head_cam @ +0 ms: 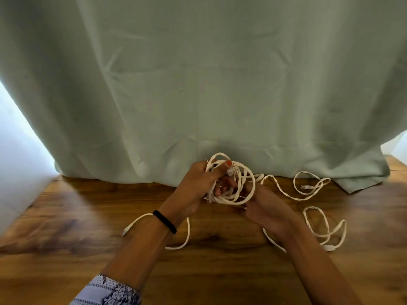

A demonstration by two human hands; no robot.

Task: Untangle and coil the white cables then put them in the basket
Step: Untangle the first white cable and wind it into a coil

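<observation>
white cables [231,183] bunched in my left hand [196,183], thumb clamping loops so they stay coiled; right hand [267,211] pinches a strand, tails trailing toward three o'clock.

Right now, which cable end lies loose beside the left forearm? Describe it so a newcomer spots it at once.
Start at the wooden table and find the left wrist's black band. Just left of it lies a white plug on a short cable arc, the only connector on that side, apart from the bundle in both hands.

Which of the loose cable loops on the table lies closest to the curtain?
The upper right loop, just in front of the curtain's hem. The lower right loop and the left strand lie nearer the person.
</observation>
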